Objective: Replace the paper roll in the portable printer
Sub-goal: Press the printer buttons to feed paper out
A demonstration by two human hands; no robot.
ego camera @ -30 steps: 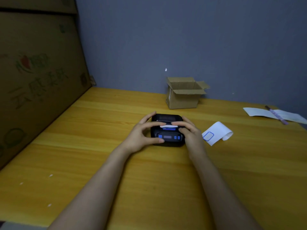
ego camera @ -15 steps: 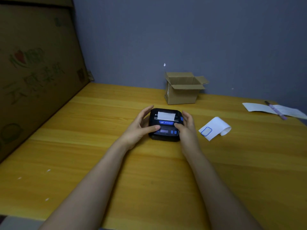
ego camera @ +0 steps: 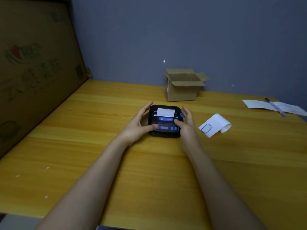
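Observation:
A small black portable printer [ego camera: 164, 130] with blue buttons lies flat on the yellow wooden table [ego camera: 83, 146]. Its lid is down and a short white tab of paper [ego camera: 165, 112] sticks out of the slot on top. My left hand [ego camera: 138, 124] cups the printer's left side, thumb resting on the front panel. My right hand [ego camera: 186, 125] flanks the right side with its thumb on the front panel, the fingers spread and lifted off the top. A loose curled strip of white paper [ego camera: 216, 124] with a blue-outlined label lies on the table to the right.
An open small cardboard box [ego camera: 182, 90] stands behind the printer by the grey wall. A large cardboard sheet [ego camera: 33, 72] leans along the table's left side. White papers [ego camera: 259, 104] with a pen [ego camera: 275, 107] lie at the far right.
The printer's lid went from being pressed down under my fingers to shut, with a paper tab showing. My fingers lifted off the top and both hands now sit at its sides.

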